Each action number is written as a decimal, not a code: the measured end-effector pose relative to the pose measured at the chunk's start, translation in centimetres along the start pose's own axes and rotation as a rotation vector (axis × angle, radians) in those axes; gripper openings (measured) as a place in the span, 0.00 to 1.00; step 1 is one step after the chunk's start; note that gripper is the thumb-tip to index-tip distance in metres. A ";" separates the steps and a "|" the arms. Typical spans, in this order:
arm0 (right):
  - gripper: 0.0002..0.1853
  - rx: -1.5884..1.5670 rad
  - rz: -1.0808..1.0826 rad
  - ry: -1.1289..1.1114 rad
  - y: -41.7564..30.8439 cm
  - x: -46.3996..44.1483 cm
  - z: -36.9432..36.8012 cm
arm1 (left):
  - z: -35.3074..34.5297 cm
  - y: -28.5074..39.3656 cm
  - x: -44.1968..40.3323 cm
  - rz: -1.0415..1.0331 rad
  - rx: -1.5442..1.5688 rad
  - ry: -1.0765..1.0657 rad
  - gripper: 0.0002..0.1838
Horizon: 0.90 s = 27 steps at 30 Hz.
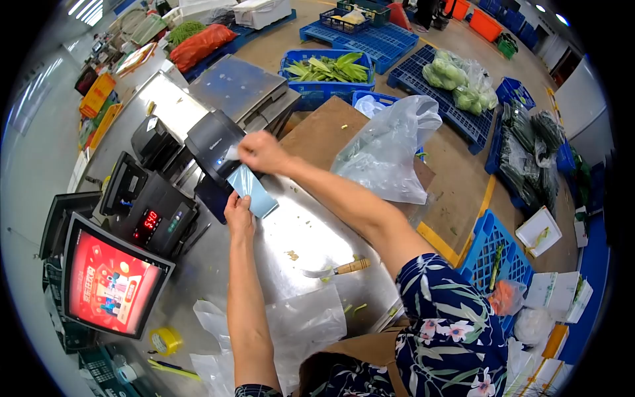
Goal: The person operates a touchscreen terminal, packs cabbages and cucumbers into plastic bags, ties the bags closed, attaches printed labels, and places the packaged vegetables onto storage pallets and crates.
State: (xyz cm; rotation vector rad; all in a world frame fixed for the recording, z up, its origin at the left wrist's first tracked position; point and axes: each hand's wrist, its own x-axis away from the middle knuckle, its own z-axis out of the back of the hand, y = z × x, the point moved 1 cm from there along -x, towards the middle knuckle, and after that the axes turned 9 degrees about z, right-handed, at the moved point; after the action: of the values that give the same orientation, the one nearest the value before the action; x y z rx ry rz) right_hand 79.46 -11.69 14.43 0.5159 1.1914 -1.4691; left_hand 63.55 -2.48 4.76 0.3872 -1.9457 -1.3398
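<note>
A black label printer [215, 142] stands on the metal table, and a light blue strip of label backing [254, 190] hangs from its front. My left hand [239, 210] pinches the strip's lower left edge. At the printer's mouth, my right hand [260, 152] is closed on a small white label [232, 153]. Nearer to me, a curved knife [336, 268] with a wooden handle lies on the table. Clear plastic bags [301, 324] are spread by the table's front edge.
Left of the printer are a scale display [151, 221] and a lit monitor [114, 278]. Yellow tape [165, 341] lies below them. Beyond the table are a filled plastic bag [390, 152], a blue crate of leafy greens [327, 69] and blue pallets [360, 41].
</note>
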 end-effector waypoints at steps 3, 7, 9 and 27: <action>0.07 -0.150 -0.334 0.055 0.8 0.7 7.4 | -1.2 1.2 2.4 -0.410 -0.618 0.320 0.23; 0.11 0.116 -0.643 0.130 10.8 7.4 16.6 | -12.1 2.6 10.8 -0.892 -0.757 -0.138 0.27; 0.11 0.057 -0.908 0.243 15.6 11.1 19.6 | -18.6 -0.3 13.5 -0.868 -1.013 -0.400 0.33; 0.06 0.307 -0.283 -0.200 23.9 14.1 27.2 | -34.1 -11.5 18.8 -0.630 -1.026 -0.883 0.12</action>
State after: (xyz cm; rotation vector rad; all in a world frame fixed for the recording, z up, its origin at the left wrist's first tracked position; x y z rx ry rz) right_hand 105.14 -38.95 4.23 0.4038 0.9112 -1.9161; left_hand 73.06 -41.75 8.33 -0.1771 -1.4116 -3.0572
